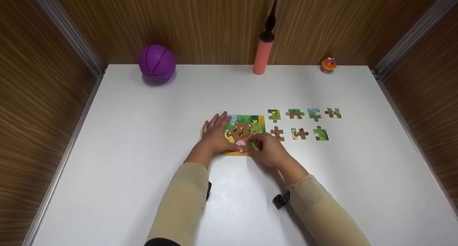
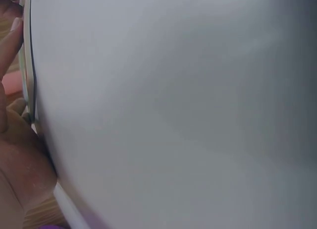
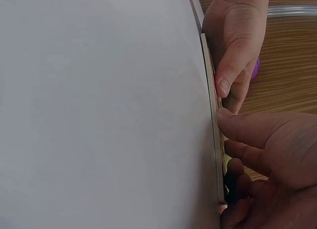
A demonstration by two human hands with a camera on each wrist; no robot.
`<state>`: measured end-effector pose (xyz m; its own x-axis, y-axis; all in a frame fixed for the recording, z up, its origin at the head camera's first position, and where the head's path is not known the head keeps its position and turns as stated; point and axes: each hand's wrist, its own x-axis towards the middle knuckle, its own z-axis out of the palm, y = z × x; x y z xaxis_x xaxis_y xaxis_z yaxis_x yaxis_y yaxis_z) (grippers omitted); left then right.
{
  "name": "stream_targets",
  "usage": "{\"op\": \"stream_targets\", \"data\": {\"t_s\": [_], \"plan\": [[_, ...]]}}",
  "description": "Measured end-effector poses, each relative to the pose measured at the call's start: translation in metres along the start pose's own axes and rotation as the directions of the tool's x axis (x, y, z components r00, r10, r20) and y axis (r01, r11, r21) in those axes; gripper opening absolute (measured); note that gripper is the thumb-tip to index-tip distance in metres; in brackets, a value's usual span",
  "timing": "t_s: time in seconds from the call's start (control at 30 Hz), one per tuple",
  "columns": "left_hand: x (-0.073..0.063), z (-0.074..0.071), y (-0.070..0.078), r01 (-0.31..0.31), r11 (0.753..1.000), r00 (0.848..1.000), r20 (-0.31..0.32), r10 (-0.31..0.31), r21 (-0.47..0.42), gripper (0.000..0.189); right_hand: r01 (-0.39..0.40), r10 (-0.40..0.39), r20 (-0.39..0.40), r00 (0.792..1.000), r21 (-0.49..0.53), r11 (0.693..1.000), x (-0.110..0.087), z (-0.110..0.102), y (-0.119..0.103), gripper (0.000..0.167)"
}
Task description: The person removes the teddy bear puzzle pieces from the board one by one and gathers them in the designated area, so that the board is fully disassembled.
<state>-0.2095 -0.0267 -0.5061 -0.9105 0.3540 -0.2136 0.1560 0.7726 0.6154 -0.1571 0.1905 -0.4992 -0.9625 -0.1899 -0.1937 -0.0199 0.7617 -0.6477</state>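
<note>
A jigsaw puzzle (image 1: 240, 128) with a brown bear on it lies flat in its tray on the white table. My left hand (image 1: 217, 135) rests over its left side, fingers extended past the top left and thumb on the lower part. At the lower right, my right hand (image 1: 269, 150) has thumb and curled fingers pinched about a green puzzle piece (image 1: 254, 146), partly covered by the fingers. The right wrist view shows the right thumb (image 3: 242, 126) touching the puzzle's face, with the left thumb (image 3: 229, 75) pressing beside it.
Several loose puzzle pieces (image 1: 299, 133) lie in two rows right of the puzzle. Along the back wall stand a purple ball (image 1: 157, 62), a pink hand pump (image 1: 263, 54) with a black nozzle, and a small orange figurine (image 1: 328, 64). Wooden walls enclose the table (image 1: 118, 160).
</note>
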Motion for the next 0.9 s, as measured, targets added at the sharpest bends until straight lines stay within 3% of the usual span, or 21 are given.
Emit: {"op": "stream_targets", "data": {"t_s": [0.23, 0.53, 0.9], "plan": [[0.0000, -0.0048, -0.0010, 0.003, 0.997, 0.999, 0.034, 0.000, -0.072, 0.121, 0.016, -0.016, -0.003, 1.000, 0.001, 1.000, -0.0006, -0.0001, 0.0007, 0.039], [0.0021, -0.0066, -0.0012, 0.010, 0.997, 0.999, 0.050, -0.006, -0.077, 0.119, -0.028, 0.028, 0.009, 1.000, 0.048, 0.998, -0.0015, -0.0012, -0.0022, 0.042], [0.0006, -0.0055, -0.0014, 0.020, 0.997, 0.999, 0.033, -0.017, -0.073, 0.122, -0.028, 0.029, -0.017, 0.999, 0.055, 0.998, -0.0013, 0.0016, -0.0024, 0.043]]}}
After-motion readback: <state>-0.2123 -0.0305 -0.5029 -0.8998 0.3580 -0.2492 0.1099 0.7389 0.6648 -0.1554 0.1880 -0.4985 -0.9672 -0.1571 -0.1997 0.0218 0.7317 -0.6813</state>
